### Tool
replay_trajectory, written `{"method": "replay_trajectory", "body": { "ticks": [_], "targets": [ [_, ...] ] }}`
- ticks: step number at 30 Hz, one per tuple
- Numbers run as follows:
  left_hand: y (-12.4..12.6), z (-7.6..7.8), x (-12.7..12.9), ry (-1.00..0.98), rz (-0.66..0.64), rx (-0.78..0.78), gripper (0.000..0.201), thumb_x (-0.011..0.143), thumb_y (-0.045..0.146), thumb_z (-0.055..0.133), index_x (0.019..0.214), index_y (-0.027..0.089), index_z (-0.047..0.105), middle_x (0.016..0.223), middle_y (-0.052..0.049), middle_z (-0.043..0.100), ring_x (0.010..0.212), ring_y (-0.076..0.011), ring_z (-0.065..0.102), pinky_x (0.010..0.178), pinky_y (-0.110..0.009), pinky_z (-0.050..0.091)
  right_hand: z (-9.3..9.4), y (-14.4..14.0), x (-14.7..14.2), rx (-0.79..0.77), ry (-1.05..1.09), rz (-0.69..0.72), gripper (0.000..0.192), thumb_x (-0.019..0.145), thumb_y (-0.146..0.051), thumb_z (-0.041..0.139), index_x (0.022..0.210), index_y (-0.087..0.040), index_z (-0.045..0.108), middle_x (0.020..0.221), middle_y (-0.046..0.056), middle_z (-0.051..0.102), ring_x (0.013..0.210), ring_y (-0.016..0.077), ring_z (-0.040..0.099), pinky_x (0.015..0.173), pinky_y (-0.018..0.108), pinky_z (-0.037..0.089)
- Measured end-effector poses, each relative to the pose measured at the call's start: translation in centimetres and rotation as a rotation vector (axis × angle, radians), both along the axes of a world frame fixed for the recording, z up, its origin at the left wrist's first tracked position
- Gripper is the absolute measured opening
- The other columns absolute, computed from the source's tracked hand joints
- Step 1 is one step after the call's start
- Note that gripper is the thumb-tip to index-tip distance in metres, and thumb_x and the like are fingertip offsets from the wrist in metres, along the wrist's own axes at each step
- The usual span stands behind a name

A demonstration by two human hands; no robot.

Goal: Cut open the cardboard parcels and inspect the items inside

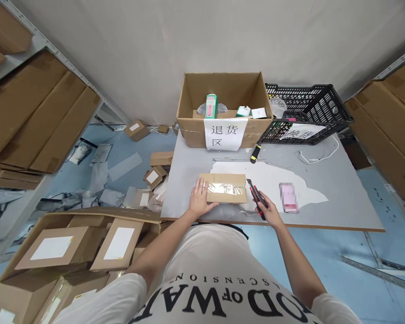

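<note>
- The left hand (pixel 199 199) lies flat and open on the left end of a small taped box (pixel 224 188), fingers spread on its top.
- The box rests on the grey surface (pixel 340 193), near its front edge.
- The right hand (pixel 270 213) is closed around a red and black knife (pixel 255 194), whose tip is at the right end of the box.
- Farther back stand an open carton (pixel 222 103) with a paper sign and a black crate (pixel 307 112).
- A yellow and black knife (pixel 255 154) lies before the carton.
</note>
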State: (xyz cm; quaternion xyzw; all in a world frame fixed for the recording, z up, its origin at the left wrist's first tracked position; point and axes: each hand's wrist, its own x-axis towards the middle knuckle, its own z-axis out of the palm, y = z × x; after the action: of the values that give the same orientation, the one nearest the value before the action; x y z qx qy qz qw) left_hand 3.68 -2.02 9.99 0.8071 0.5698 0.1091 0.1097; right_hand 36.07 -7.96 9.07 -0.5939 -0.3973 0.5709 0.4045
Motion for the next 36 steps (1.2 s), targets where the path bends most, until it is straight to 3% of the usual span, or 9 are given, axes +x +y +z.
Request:
{"method": "replay_trajectory", "body": {
  "ticks": [9, 16, 26, 36],
  "targets": [
    [-0.1, 0.3, 0.1, 0.010, 0.000, -0.002, 0.101, 0.070, 0.077, 0.045, 0.142, 0.008, 0.027, 0.151, -0.022, 0.019, 0.140, -0.0350, 0.012, 0.104, -0.048, 0.029, 0.0, -0.4, 0.3, -0.013, 0.034, 0.029, 0.079, 0.077, -0.050, 0.062, 0.144, -0.021, 0.029, 0.109, 0.014, 0.064, 0.056, 0.0107, 0.054, 0.045, 0.026, 0.044],
    [-0.2, -0.7, 0.5, -0.010, 0.089, -0.040, 0.107, 0.064, 0.081, 0.048, 0.144, 0.013, 0.026, 0.152, -0.018, 0.019, 0.137, -0.0431, 0.016, 0.101, -0.054, 0.032, 1.6, 0.5, 1.4, -0.060, -0.101, 0.111, 0.077, 0.078, -0.052, 0.059, 0.143, -0.020, 0.033, 0.094, 0.009, 0.067, 0.048, 0.0085, 0.050, 0.040, 0.023, 0.041],
    [-0.4, -1.3, 0.7, -0.031, 0.096, -0.048, 0.110, 0.063, 0.081, 0.049, 0.145, 0.013, 0.023, 0.152, -0.019, 0.017, 0.131, -0.0372, 0.034, 0.096, -0.044, 0.041, 2.9, 1.0, 3.4, -0.096, -0.189, 0.293, 0.073, 0.079, -0.052, 0.058, 0.142, -0.021, 0.036, 0.081, 0.004, 0.064, 0.047, 0.0087, 0.047, 0.042, 0.023, 0.042],
    [-0.4, -1.4, 0.6, -0.046, 0.089, -0.070, 0.109, 0.064, 0.080, 0.048, 0.145, 0.012, 0.021, 0.152, -0.021, 0.015, 0.133, -0.0358, 0.031, 0.099, -0.043, 0.039, 3.6, -0.3, 3.9, -0.209, -0.137, 0.350, 0.076, 0.078, -0.054, 0.059, 0.144, -0.025, 0.033, 0.076, 0.001, 0.059, 0.045, 0.0073, 0.047, 0.038, 0.021, 0.039]
  ]
}}
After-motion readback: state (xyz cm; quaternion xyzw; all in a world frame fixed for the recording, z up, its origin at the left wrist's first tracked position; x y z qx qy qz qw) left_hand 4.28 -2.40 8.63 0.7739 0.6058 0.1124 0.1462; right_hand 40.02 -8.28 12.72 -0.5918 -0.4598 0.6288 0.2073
